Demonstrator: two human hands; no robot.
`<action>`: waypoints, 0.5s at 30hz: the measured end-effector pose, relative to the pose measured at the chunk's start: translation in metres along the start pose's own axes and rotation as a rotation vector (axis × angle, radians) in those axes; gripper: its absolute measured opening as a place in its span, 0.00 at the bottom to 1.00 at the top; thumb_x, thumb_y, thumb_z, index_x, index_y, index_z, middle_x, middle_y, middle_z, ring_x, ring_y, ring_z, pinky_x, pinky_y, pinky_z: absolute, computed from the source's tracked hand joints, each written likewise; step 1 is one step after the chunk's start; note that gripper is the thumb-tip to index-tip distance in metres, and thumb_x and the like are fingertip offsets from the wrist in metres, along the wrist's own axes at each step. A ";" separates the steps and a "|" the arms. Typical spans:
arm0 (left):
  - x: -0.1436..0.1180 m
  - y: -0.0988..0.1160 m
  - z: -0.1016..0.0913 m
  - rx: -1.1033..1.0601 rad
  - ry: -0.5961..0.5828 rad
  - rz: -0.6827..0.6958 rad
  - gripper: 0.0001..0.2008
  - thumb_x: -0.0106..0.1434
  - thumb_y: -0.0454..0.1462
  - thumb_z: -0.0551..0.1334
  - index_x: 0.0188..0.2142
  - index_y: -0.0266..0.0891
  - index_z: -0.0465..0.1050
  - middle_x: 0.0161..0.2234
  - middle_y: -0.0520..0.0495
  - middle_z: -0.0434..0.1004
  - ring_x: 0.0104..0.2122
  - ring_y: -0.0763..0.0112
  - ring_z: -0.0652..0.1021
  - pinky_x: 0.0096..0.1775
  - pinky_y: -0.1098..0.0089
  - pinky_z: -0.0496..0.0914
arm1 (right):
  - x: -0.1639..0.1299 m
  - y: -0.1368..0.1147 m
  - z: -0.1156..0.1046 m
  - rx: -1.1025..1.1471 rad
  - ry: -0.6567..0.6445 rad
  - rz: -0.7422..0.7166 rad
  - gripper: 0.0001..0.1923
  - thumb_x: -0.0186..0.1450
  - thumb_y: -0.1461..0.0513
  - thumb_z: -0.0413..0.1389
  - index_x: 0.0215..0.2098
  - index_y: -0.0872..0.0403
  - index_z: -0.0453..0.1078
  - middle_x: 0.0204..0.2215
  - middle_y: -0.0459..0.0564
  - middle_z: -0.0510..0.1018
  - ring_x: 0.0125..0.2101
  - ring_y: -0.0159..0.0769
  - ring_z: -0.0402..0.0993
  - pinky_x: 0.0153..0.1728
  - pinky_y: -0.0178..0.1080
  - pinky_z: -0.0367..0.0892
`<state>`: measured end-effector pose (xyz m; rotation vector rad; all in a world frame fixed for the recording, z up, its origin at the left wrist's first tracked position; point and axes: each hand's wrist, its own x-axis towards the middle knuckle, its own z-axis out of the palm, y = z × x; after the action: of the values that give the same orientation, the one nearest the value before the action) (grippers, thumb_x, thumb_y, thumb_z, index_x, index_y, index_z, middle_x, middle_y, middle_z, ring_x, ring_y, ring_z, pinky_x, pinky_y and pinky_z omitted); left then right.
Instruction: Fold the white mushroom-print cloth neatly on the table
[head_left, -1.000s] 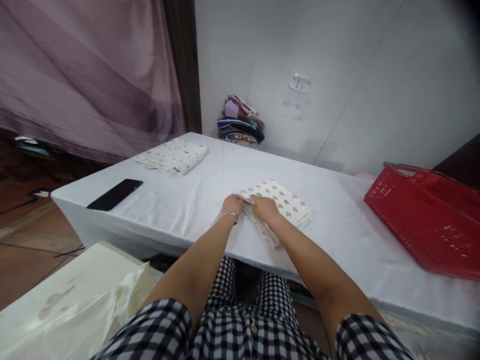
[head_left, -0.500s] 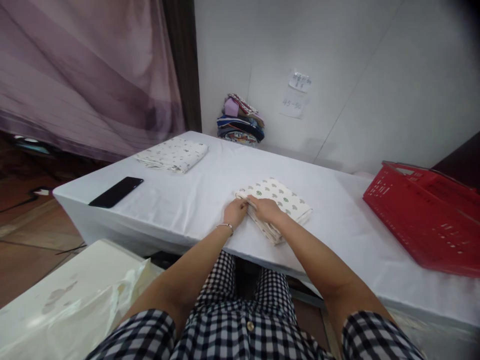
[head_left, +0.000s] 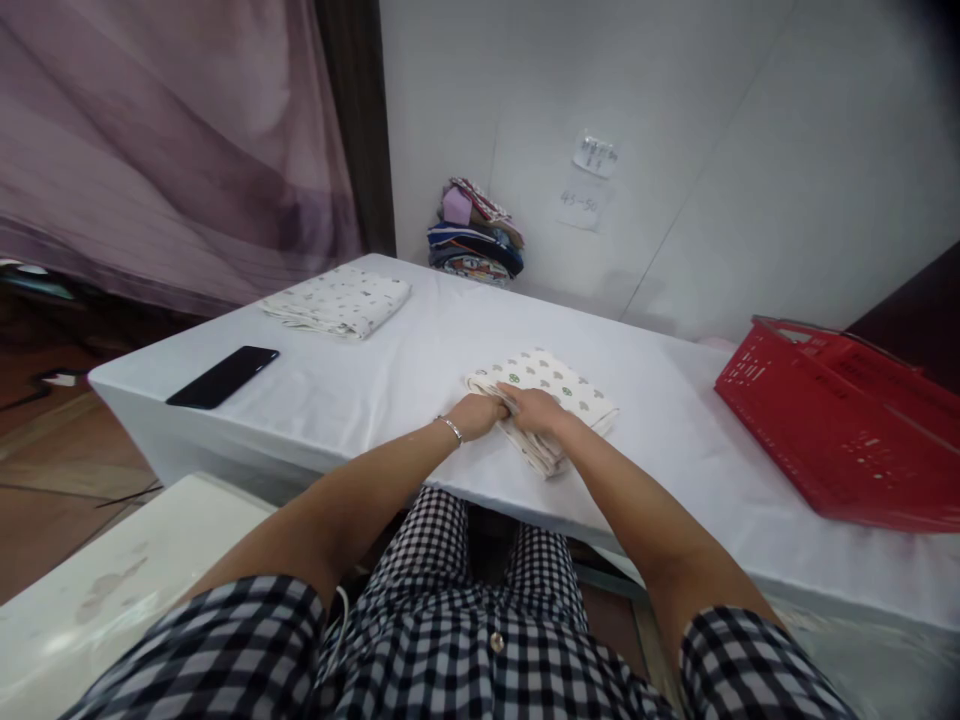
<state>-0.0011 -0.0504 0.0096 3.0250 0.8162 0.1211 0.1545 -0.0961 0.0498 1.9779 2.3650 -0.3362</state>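
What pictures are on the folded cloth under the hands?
The folded cloth is cream with small grey shapes and a few green ones, seen in the head view.

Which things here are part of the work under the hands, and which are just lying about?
In hand:
- folded patterned cloth, on the white table
- left hand, at its near left edge
- right hand, resting on top of it

Lying about:
- second folded cloth, far left corner
- black phone
- red basket
- pile of clothes by the wall

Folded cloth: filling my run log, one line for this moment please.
left hand on folded cloth edge | right hand pressing top | table
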 end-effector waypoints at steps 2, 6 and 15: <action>0.002 -0.002 -0.003 0.018 -0.016 0.045 0.15 0.64 0.34 0.52 0.44 0.43 0.74 0.42 0.46 0.76 0.38 0.66 0.76 0.35 0.70 0.66 | 0.000 0.000 -0.001 0.007 -0.001 0.009 0.39 0.57 0.62 0.54 0.65 0.46 0.48 0.53 0.50 0.71 0.50 0.45 0.69 0.44 0.39 0.63; 0.007 -0.001 -0.006 0.041 -0.041 0.080 0.14 0.64 0.33 0.51 0.44 0.39 0.74 0.41 0.43 0.75 0.37 0.64 0.76 0.35 0.68 0.66 | 0.001 0.001 -0.002 0.014 0.021 0.019 0.38 0.57 0.61 0.54 0.64 0.46 0.49 0.52 0.50 0.72 0.50 0.45 0.69 0.44 0.39 0.63; -0.006 -0.005 0.008 -0.181 0.092 0.012 0.12 0.65 0.35 0.51 0.43 0.39 0.69 0.42 0.43 0.73 0.37 0.68 0.75 0.37 0.69 0.66 | -0.002 0.007 0.002 0.094 0.066 0.031 0.37 0.56 0.64 0.53 0.63 0.47 0.52 0.54 0.48 0.70 0.52 0.42 0.67 0.49 0.39 0.62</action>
<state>-0.0081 -0.0494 0.0008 2.8728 0.7479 0.3182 0.1618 -0.0975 0.0470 2.0954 2.3970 -0.3934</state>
